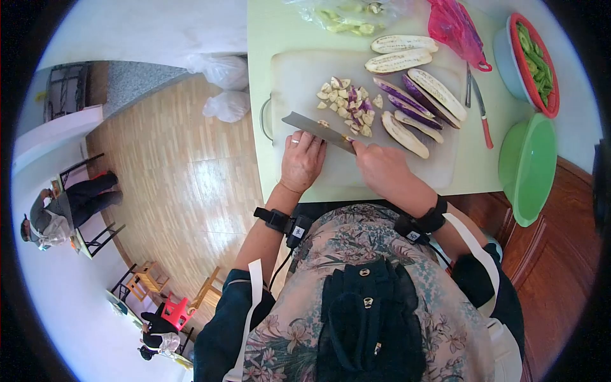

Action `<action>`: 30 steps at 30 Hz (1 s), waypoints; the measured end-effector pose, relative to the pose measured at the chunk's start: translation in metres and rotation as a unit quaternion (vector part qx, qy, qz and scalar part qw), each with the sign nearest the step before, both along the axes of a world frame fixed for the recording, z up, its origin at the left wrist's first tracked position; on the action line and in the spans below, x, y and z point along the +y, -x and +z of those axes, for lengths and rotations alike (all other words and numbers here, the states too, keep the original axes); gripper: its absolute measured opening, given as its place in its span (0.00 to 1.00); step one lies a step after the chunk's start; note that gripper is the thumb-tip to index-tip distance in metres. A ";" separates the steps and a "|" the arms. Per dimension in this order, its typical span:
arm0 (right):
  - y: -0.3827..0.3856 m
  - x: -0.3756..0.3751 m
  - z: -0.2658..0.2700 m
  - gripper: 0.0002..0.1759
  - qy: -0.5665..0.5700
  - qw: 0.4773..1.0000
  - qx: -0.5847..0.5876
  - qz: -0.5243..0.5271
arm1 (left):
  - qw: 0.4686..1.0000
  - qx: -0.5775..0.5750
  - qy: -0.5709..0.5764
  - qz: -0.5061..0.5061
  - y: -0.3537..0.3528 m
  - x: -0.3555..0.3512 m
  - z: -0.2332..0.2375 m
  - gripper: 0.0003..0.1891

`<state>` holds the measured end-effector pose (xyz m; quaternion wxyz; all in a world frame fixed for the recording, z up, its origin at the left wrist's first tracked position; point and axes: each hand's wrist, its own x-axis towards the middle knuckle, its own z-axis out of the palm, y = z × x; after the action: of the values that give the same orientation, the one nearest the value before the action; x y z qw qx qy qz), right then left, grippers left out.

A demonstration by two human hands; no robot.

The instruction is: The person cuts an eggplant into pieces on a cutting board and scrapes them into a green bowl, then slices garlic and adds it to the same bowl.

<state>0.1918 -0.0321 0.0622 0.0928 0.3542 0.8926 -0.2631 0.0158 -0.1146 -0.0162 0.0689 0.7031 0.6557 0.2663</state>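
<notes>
A cleaver (324,132) lies across the near part of the white cutting board (296,76), its handle gripped by my right hand (388,170). My left hand (302,162), wearing a ring, has its fingers bent and pressed together against the near side of the blade. Whatever is under those fingers is hidden. Beyond the blade sits a loose heap of diced eggplant (356,108), white with purple skin. To its right are several long eggplant slices (405,135), some with the pale cut face up. Two more pale slices (400,60) rest at the board's far edge.
A red-handled knife (484,124) lies right of the board. Farther right are a green basin (527,169) and a red basket (552,95) of green vegetables. A pink plastic bag (453,28) and a clear bag (350,16) lie at the back. Two people (54,219) are off left.
</notes>
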 end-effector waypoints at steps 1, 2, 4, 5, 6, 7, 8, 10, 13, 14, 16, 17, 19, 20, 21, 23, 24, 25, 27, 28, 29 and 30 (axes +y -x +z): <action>0.005 0.001 0.001 0.08 0.002 1.000 -0.015 0.004 | 1.000 0.000 0.000 0.000 0.000 0.000 0.001 0.12; 0.009 0.001 0.001 0.08 0.004 1.000 -0.030 0.007 | 1.000 -0.006 0.002 0.001 0.000 0.000 0.002 0.12; 0.012 0.000 -0.001 0.08 0.004 0.999 -0.033 0.005 | 1.000 -0.014 0.003 0.002 0.000 0.000 0.001 0.12; 0.012 0.000 -0.003 0.09 0.003 0.999 -0.036 0.003 | 1.000 -0.012 0.002 0.002 0.000 0.000 0.000 0.12; 0.012 0.000 -0.003 0.09 0.002 0.999 -0.037 0.002 | 1.000 -0.011 0.001 0.002 0.000 -0.001 -0.002 0.13; 0.012 0.000 -0.004 0.09 0.010 1.000 -0.028 0.000 | 1.000 -0.011 0.000 0.001 0.000 -0.001 -0.002 0.13; 0.013 0.001 -0.006 0.09 0.017 1.000 -0.019 -0.002 | 1.000 -0.011 -0.003 0.000 0.000 -0.001 -0.003 0.13; 0.016 0.001 -0.011 0.09 0.002 1.000 0.010 0.002 | 1.000 -0.010 -0.006 -0.004 0.000 0.000 -0.004 0.13; 0.016 0.001 -0.019 0.10 -0.009 0.999 0.039 -0.009 | 1.000 -0.007 -0.001 -0.005 -0.001 -0.001 -0.005 0.14; 0.017 0.002 -0.021 0.12 -0.006 0.999 0.038 -0.023 | 1.000 -0.008 0.005 0.002 -0.001 -0.002 -0.006 0.14; 0.016 0.005 -0.023 0.12 0.000 0.999 0.028 -0.034 | 1.000 -0.006 0.011 0.009 -0.001 -0.001 -0.005 0.15; 0.014 0.006 -0.024 0.12 0.007 0.999 0.014 -0.042 | 1.000 -0.021 -0.008 0.009 -0.001 0.000 -0.005 0.15; 0.005 0.005 -0.022 0.13 0.006 0.998 0.014 -0.058 | 0.999 -0.035 -0.024 0.011 -0.001 0.000 -0.003 0.15; 0.000 0.006 -0.019 0.13 0.003 0.997 0.011 -0.073 | 0.999 -0.039 -0.021 0.010 0.000 0.000 -0.002 0.15; -0.005 0.004 -0.015 0.13 0.003 0.997 0.011 -0.072 | 0.999 -0.043 -0.019 0.008 -0.001 0.000 -0.001 0.15; -0.014 0.001 -0.005 0.10 -0.015 0.999 0.028 -0.031 | 0.999 -0.033 -0.016 0.012 -0.002 -0.002 -0.003 0.15; -0.018 -0.002 -0.004 0.10 -0.016 0.999 0.027 -0.030 | 1.000 -0.021 -0.014 0.016 -0.002 -0.002 -0.004 0.14; -0.022 -0.004 -0.002 0.11 -0.014 1.000 0.011 -0.018 | 1.000 -0.022 -0.015 0.016 -0.002 -0.001 -0.004 0.14; -0.028 -0.007 -0.001 0.13 -0.011 1.000 -0.005 -0.007 | 1.000 -0.003 -0.013 0.015 -0.002 -0.002 -0.004 0.13; -0.030 -0.008 0.001 0.14 -0.009 1.000 -0.016 -0.007 | 1.000 -0.003 -0.013 0.015 -0.002 -0.002 -0.004 0.13; -0.031 -0.009 0.001 0.14 -0.006 1.000 -0.027 -0.008 | 1.000 -0.003 -0.018 0.015 -0.002 -0.001 -0.004 0.13; -0.033 -0.010 0.002 0.14 -0.005 1.000 -0.027 -0.008 | 1.000 -0.003 -0.024 0.014 -0.002 -0.001 -0.004 0.12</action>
<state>0.2243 -0.0418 0.0638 0.1130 0.3692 0.8880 -0.2496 0.0176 -0.1157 -0.0201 0.0504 0.6944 0.6589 0.2847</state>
